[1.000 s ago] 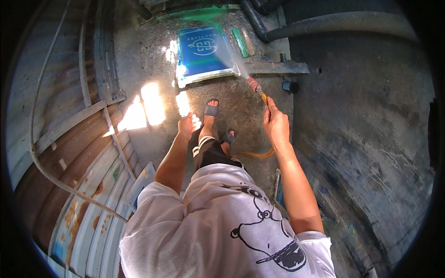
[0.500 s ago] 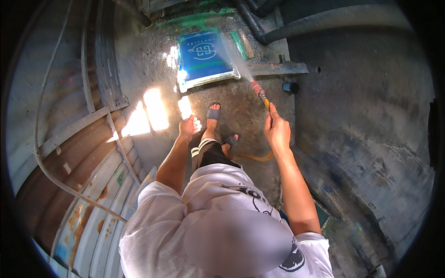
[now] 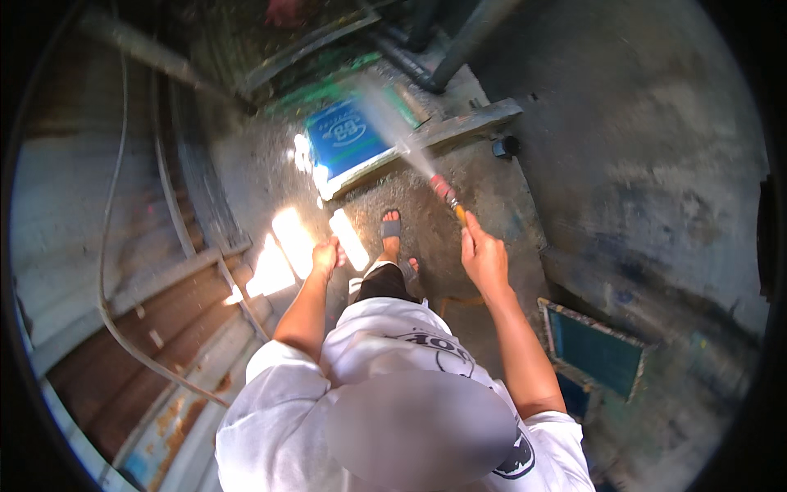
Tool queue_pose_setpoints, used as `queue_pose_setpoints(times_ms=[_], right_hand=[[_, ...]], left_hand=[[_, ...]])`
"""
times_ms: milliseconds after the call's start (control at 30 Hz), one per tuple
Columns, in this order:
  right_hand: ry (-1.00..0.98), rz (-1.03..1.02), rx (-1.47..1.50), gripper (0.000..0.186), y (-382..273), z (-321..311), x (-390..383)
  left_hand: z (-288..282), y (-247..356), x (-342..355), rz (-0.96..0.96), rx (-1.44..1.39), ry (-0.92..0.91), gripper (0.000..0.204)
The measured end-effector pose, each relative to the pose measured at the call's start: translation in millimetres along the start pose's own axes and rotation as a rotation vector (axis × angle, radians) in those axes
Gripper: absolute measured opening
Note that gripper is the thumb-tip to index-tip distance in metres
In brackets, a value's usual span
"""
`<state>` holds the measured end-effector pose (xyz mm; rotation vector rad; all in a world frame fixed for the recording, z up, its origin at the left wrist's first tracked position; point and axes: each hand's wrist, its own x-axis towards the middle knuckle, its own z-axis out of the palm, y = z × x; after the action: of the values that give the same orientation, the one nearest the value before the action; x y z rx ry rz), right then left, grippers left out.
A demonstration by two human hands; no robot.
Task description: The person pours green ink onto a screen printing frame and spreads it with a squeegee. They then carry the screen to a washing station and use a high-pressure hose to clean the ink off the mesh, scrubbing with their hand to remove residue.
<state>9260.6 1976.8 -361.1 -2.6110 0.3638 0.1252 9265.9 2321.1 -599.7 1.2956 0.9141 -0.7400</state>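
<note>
Head view. Ahead of both hands, a blue framed screen [image 3: 348,143] propped on wet concrete floor [image 3: 459,205], white round emblem printed on it; green frame [image 3: 328,86] and dark pipes [image 3: 434,49] beyond. Another blue screen [image 3: 594,353] leaning right of the right forearm. Corrugated sheet wall [image 3: 123,287] left of the left hand [image 3: 325,256], loosely curled, holding nothing. Right hand [image 3: 484,258] gripping a spray nozzle [image 3: 449,197], jet hitting the screen. Sandalled foot [image 3: 391,234] between the hands.

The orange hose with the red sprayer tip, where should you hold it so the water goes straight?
Best held probably just behind the red nozzle, on the orange hose, coming from below and behind, as the right hand does. The hose is thin and bendy, so a grip close to the tip keeps the spray aimed at the blue screen frame.
</note>
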Motion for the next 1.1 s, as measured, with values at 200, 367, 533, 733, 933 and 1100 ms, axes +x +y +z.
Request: queue_pose_setpoints(times_ms=[200,367,533,733,933,1100], right_hand=[[-0.014,0.043,0.007,0.032,-7,-98,-73],[0.349,0.004,0.397,0.023,-21,-53,-91],[0.586,0.046,0.369,0.022,-20,-30,-130],[0.771,0.0,0.501,0.026,18,-99,-178],[0.765,-0.085,0.466,0.025,79,-152,-222],[0.736,-0.184,0.449,0.025,136,-196,-251]], left_hand=[[94,61,-56,0.179,0.342,-0.351,0.046],[83,78,-73,-0.079,0.317,-0.882,0.03],[116,96,-14,-0.265,0.687,-0.723,0.035],[235,38,-79,-0.232,0.95,-0.799,0.04],[357,-102,-180,-0.188,1.221,-0.997,0.046],[429,-189,-234,-0.141,1.374,-1.069,0.051]])
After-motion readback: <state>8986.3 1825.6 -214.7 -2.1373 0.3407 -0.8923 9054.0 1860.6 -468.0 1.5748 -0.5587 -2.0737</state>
